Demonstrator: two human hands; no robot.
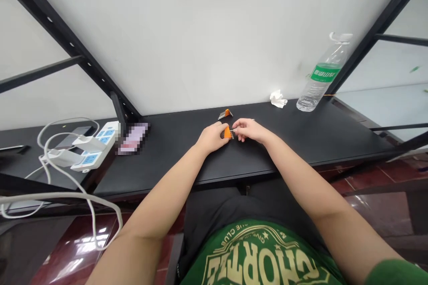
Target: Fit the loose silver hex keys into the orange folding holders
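Note:
My left hand (pixel 213 137) is closed on an orange holder (pixel 228 132) with thin metal keys beside it, which looks like a hex key set. Facing it from the right, my right hand (pixel 249 130) pinches a thin metal hex key (pixel 232 131), whose left end meets the orange holder. Whether that end sits inside the holder is too small to tell. Just beyond both hands, a second orange hex key holder (pixel 227 112) lies on the black tabletop (pixel 174 142), with metal keys on it.
At the back right stands a clear water bottle (pixel 323 75) with a green label, near a crumpled white tissue (pixel 278 99). To the left lie a blurred-out phone-like item (pixel 134 138) and a white power strip (pixel 96 147) with plugs and looping cables. Black metal frames (pixel 72 44) rise at both sides.

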